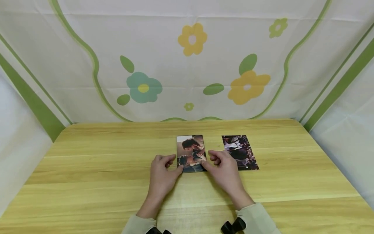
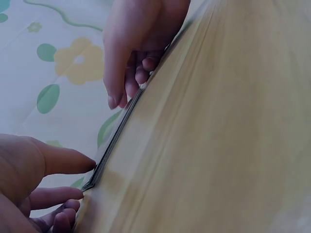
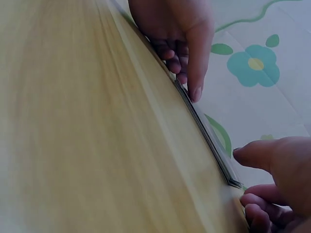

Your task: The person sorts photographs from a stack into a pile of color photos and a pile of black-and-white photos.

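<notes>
A thin stack of photos (image 1: 191, 148) lies flat on the wooden table, its top print showing people close together. Its layered edge faces me in both wrist views. At its left side is my left hand (image 1: 162, 177), thumb at the near left corner and fingertips along the left edge. My right hand (image 1: 226, 172) is at the opposite side, with its thumb over the near right part of the top print and its other fingers bent beside the right edge. Neither hand's fingers wrap round the stack. Partly behind the right hand lies a single dark photo (image 1: 245, 154).
The light wooden table (image 1: 102, 182) reaches back to a white cloth (image 1: 163, 39) printed with flowers and green lines. White cloth also hangs at both sides. Black straps (image 1: 233, 226) sit at the wrists, by the pale sleeves (image 1: 257, 217).
</notes>
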The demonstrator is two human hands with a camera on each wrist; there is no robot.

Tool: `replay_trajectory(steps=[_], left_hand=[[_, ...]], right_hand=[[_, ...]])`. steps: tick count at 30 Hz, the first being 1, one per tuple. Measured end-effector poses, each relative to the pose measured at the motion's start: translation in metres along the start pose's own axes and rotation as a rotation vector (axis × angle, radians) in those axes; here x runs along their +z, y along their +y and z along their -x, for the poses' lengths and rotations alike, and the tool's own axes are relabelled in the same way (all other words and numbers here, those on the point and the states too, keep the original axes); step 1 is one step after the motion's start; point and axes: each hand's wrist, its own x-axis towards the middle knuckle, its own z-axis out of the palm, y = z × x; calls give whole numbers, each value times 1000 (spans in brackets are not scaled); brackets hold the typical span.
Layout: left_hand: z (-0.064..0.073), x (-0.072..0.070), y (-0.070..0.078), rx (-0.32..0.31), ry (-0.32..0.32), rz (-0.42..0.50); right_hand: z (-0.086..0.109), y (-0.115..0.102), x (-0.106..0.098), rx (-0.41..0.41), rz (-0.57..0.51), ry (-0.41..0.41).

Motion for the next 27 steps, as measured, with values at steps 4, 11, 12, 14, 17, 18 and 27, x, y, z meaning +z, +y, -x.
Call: replay_trajectory(steps=[4,11,12,14,17,18,27], left_hand=[[1,0,-1,-2,17,-10],[1,1,-2,-21,24,-12],[1,1,-1,-21,24,-11],[2,1,-1,-17,22,-11],[3,1,0,-8,23,-10],[3,2,0,-6,24,-9],[4,7,-1,-9,26,-9]], right_hand=[[1,-3,5,-16,41,-15],[2,-5,9,-44,87,-5],[2,-6,9,-46,90,-2],[3,-6,9,-48,93,2],[4,-7,9,-49,95,7],[4,-7,9,-48,95,9],[7,-5,9,-34,86,30]])
